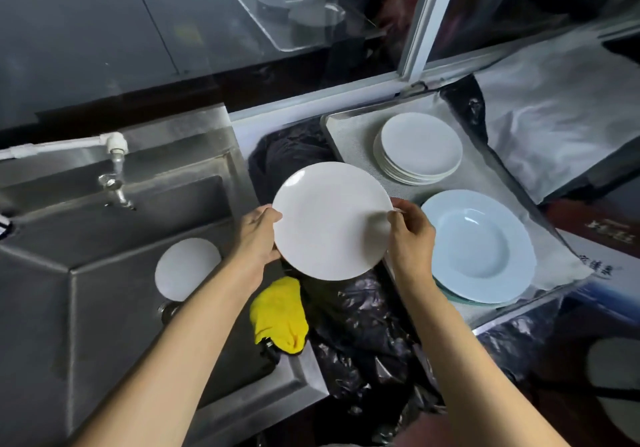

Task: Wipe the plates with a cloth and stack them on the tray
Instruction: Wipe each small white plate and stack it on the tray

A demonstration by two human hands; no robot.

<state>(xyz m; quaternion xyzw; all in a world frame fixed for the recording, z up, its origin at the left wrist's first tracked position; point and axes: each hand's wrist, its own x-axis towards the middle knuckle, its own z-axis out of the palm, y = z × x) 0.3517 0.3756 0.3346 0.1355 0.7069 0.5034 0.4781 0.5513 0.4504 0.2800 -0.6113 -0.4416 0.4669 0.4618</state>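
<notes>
Held plate: a white plate (pixel 330 219) is held in the air between sink and tray, its face tilted towards the camera, above the black plastic.
Left hand: the left hand (pixel 258 235) is curled round the plate's left rim, thumb on the upper face and fingers hidden beneath.
Right hand: the plate's right rim is pinched by the right hand (pixel 410 235), thumb on the face and fingers behind.
Cloth: a yellow cloth (pixel 280 315) is draped over the sink's right edge, just below the held plate and touched by neither hand.
Tray: the tray (pixel 353 138), lined with a grey mat, is set to the right of the hands.
White stack: a stack of white plates (pixel 420 147) is placed at the tray's far side.
Blue plates: pale blue deep plates (pixel 479 247) are stacked at the near side, just beside the right hand.
Sink: a steel sink (pixel 104 273) is seen on the left, with one white plate (pixel 185 270) lying in its basin and a tap (pixel 116 173) above.
Between: crumpled black plastic (pixel 360 325) fills the gap between sink and tray.
</notes>
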